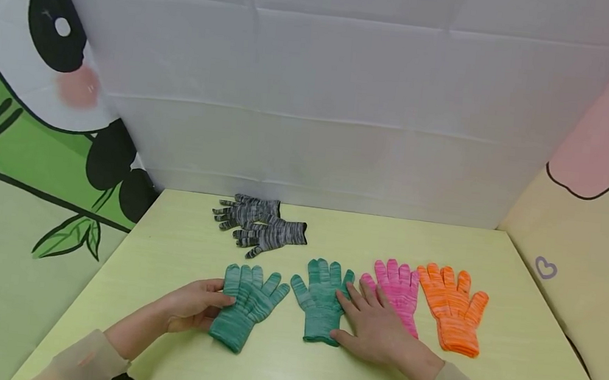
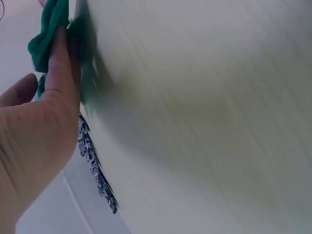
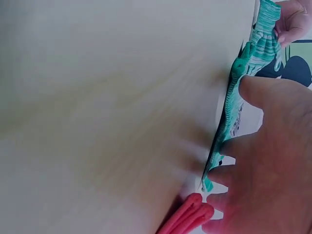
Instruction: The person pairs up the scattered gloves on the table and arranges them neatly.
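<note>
My left hand (image 1: 194,305) pinches a green knitted glove (image 1: 249,310) by its left edge, thumb on top and fingers beneath; in the left wrist view that glove's edge (image 2: 51,29) is raised off the table. To its right lies a second green glove (image 1: 322,308), flat with fingers pointing away. Across its right side rests my right hand (image 1: 376,331), fingers spread, and the right wrist view shows the thumb and fingertips on the green fabric (image 3: 229,117). A pink glove (image 1: 399,291) lies partly behind the right hand, with an orange glove (image 1: 452,311) beyond it.
Two grey-and-black gloves (image 1: 275,236) lie partly overlapped near the back of the pale yellow table (image 1: 275,377). A white sheet (image 1: 334,107) stands behind the table, and printed panels (image 1: 577,271) flank both sides.
</note>
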A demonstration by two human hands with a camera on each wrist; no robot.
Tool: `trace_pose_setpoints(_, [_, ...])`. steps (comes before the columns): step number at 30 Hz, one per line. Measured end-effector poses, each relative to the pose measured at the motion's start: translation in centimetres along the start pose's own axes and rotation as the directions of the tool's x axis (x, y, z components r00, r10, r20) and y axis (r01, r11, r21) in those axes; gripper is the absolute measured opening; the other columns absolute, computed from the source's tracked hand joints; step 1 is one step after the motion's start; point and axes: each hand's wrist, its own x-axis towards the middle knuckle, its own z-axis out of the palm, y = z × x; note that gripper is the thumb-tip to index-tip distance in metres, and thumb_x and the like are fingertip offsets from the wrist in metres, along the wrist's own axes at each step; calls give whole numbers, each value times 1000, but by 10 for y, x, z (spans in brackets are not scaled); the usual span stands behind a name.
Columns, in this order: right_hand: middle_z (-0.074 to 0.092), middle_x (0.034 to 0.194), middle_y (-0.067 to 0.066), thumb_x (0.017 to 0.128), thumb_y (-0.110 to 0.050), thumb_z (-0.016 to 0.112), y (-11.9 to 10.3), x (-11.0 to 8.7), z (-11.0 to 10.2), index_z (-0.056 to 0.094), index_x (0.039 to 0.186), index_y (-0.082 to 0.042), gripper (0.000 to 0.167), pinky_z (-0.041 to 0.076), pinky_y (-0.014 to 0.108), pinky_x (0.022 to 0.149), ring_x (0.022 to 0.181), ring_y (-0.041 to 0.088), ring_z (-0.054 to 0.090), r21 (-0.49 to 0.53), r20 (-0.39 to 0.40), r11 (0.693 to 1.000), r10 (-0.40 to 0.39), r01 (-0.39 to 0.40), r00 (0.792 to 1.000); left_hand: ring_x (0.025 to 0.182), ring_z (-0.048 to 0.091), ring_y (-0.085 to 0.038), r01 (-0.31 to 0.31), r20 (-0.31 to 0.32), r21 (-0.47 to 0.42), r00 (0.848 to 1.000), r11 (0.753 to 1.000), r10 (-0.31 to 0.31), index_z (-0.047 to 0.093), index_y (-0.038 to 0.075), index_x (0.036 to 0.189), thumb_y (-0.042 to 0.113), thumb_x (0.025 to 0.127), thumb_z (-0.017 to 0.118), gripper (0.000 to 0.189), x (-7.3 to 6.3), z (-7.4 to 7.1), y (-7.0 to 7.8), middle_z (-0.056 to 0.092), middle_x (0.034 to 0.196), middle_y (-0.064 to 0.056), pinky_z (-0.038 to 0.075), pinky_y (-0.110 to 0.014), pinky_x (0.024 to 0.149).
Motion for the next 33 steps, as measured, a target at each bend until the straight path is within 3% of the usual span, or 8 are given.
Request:
trace_pose_setpoints(8, [22,169,11,99,-67,47,6,-9,-6,29,163,-17,84,8,61,122,155,39,8,-6,-61,1000,-17,17,998,104,71,-26,-39,-49,33,998,999,41,29,-13,153,6,104,57,59,-1,6,-6,70,120,-14,60,-41,86])
trace_pose_setpoints(18, [29,167,7,95,-63,59,27,-33,-13,36,161,-19,83,17,64,120,155,38,15,4,-200,1000,-14,15,980,109,67,-26,-98,-10,17,995,995,98,39,-9,148,10,110,43,42,-10,16,4,66,122,-16,58,-42,88])
trace_pose_setpoints(25, [28,167,5,94,-60,64,36,-47,-19,30,163,-27,84,15,65,119,154,40,15,21,-232,1000,17,-13,973,108,68,-27,-140,50,-49,989,989,143,29,4,158,10,112,38,48,-15,33,22,65,126,-16,59,-42,85])
trace_pose_setpoints(33, [29,166,10,96,-59,61,40,-58,-26,34,162,-19,82,8,60,122,154,40,13,37,-237,999,19,-10,971,91,65,-17,-239,49,-184,967,953,252,26,15,160,9,113,34,49,-1,59,29,62,116,-8,57,-31,74])
